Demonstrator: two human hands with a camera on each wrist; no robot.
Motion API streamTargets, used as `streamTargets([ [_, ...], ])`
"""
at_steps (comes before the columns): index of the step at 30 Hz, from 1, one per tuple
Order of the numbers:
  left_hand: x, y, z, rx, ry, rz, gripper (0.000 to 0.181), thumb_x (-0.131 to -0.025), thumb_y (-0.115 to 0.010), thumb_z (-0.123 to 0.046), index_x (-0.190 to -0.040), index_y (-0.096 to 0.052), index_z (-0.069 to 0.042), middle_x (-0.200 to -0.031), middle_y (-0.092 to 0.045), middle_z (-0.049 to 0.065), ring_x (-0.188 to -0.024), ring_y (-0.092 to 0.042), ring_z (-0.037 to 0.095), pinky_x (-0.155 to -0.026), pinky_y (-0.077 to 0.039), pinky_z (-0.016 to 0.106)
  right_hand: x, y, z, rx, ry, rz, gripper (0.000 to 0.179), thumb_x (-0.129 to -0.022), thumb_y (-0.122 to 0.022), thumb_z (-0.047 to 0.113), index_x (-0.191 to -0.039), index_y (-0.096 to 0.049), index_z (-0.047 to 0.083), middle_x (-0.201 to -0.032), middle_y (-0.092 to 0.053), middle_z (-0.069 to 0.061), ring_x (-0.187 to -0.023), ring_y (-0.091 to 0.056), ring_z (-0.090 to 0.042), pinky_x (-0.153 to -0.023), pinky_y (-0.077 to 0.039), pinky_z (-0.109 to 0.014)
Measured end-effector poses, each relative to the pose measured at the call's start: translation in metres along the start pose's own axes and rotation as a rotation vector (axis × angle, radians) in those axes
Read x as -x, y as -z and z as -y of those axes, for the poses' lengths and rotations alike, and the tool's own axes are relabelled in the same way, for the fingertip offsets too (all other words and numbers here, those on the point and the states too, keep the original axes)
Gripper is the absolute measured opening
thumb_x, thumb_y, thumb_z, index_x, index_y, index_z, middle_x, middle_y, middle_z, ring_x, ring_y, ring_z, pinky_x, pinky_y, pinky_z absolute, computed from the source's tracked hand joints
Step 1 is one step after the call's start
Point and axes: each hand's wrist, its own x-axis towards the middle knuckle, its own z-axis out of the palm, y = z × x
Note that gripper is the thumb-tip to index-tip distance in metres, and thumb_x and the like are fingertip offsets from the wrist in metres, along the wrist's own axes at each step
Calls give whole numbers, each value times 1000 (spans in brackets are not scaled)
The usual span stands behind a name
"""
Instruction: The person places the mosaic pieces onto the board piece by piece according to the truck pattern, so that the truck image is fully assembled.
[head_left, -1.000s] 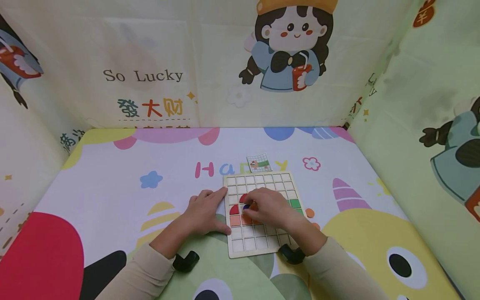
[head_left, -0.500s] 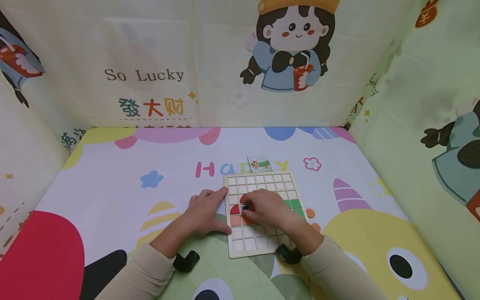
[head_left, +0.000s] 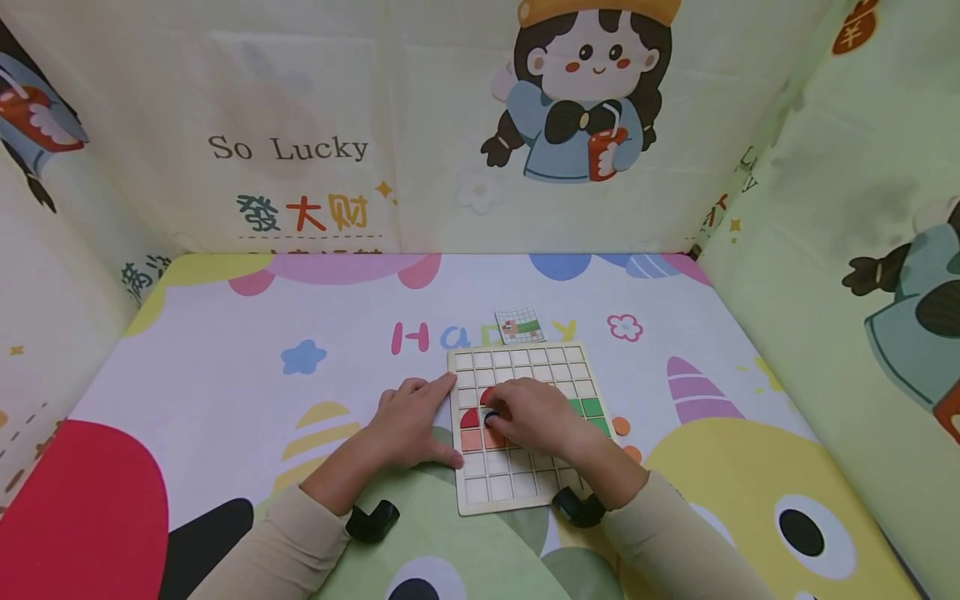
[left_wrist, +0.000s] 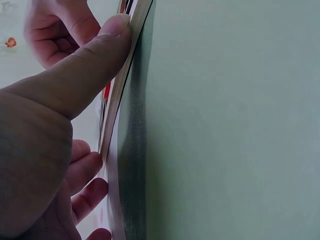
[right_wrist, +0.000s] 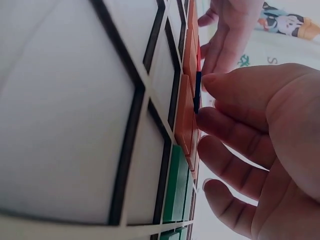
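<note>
A wooden grid board (head_left: pixel 517 487) lies on the table in front of me. My left hand (head_left: pixel 408 427) rests at its left side, fingers spread and fairly straight; the left wrist view shows the thumb (left_wrist: pixel 95 62) against the board's edge. Over the board's middle, my right hand (head_left: pixel 542 418) pinches a small dark blue piece (right_wrist: pixel 198 90) between thumb and forefinger, close to the orange pieces (right_wrist: pixel 185 112). Red curved pieces (head_left: pixel 469 419), salmon squares (head_left: pixel 471 440) and green squares (head_left: pixel 592 407) sit in the grid. The right hand hides some cells.
Beyond the board's far edge lies a small pattern card (head_left: pixel 520 325) with a gridded picture. Two loose orange discs (head_left: pixel 621 427) are by the right edge, one partly behind the wrist. Printed cloth walls (head_left: pixel 427 100) enclose the table's back and sides.
My right wrist has shifted slightly left, and the dark blue piece has moved a touch nearer and now shows a pale glint. The left hand and board stay put.
</note>
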Motion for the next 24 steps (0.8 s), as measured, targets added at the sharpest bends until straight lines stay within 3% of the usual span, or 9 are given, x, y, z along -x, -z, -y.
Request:
streamTargets([
  [16, -1, -1, 0, 8, 9, -2, 114, -64, -89, -59, -155, -34, -18, -144, -52, 4, -132, -38, 32, -101, -32, 53, -4, 0, 4, -4, -20, 33, 15, -93, -70, 18, -107, -73, 15, -93, -68, 6, -85, -57, -13, -81, -51, -33],
  [24, -1, -1, 0, 12, 9, -2, 114, -63, -89, -58, -155, -34, -17, -144, -52, 4, -132, -38, 33, -101, -32, 54, -5, -2, 3, 11, 10, 24, 11, -92, -70, 14, -102, -73, 15, -91, -68, 6, -84, -58, -14, -79, -51, -34],
])
